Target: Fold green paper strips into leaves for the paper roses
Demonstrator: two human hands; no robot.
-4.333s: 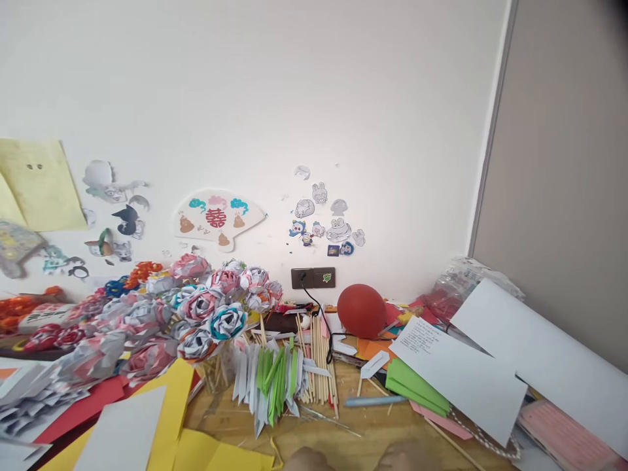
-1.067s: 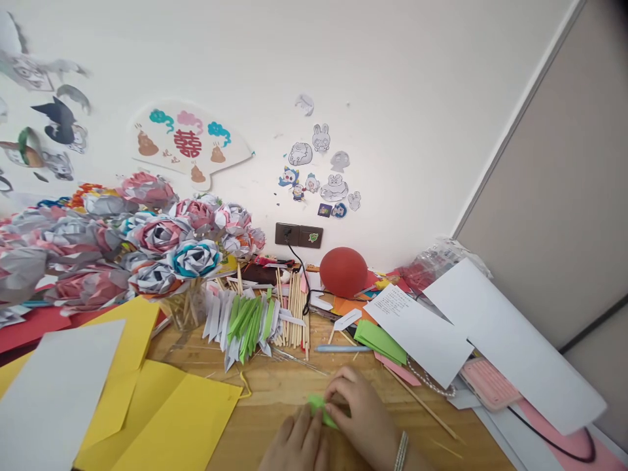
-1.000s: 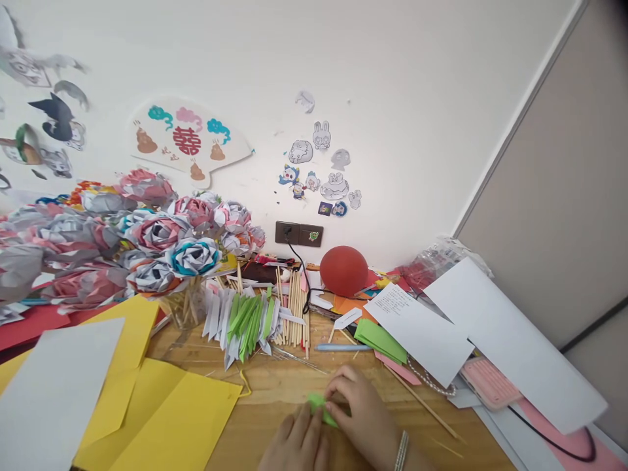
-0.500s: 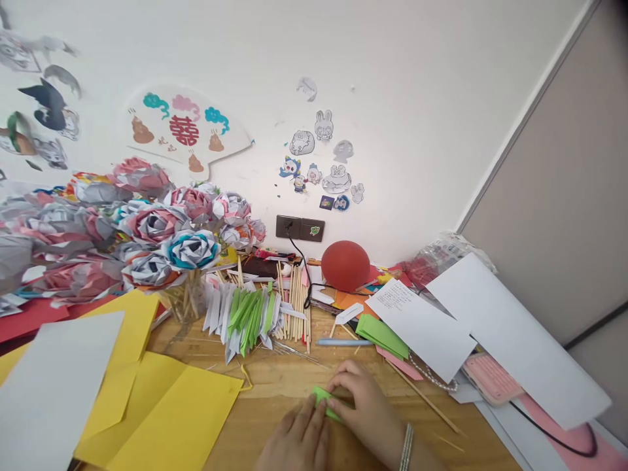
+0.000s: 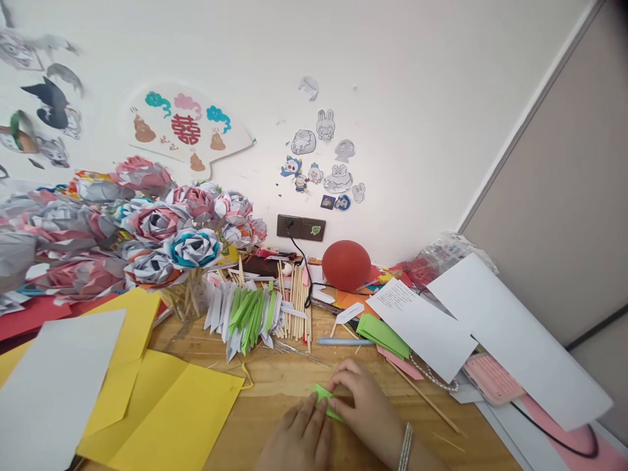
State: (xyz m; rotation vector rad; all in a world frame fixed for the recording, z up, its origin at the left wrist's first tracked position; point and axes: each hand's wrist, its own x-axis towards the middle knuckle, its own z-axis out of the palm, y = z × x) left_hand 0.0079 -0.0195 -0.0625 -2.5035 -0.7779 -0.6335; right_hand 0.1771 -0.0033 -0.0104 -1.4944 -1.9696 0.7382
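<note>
A small folded piece of green paper (image 5: 324, 398) lies on the wooden table (image 5: 275, 376) near the front edge. My left hand (image 5: 299, 441) rests flat beside it, fingertips pressing its left side. My right hand (image 5: 366, 412), with a bracelet at the wrist, is curled over the paper's right side and pinches it against the table. Most of the paper is hidden under the two hands.
Yellow sheets (image 5: 161, 412) and a grey sheet (image 5: 49, 386) lie at the left. Paper roses (image 5: 161, 229), folded leaves (image 5: 248, 314), wooden sticks (image 5: 297, 307), a red balloon (image 5: 346, 263), green paper (image 5: 381, 333), white sheets (image 5: 510, 340), a blue pen (image 5: 343, 341) and a pink case (image 5: 490, 379) crowd the back and right.
Since the oldest frame the view has dropped and both hands have come up onto the green paper. Over the last second the hands stay on it, shifting only slightly.
</note>
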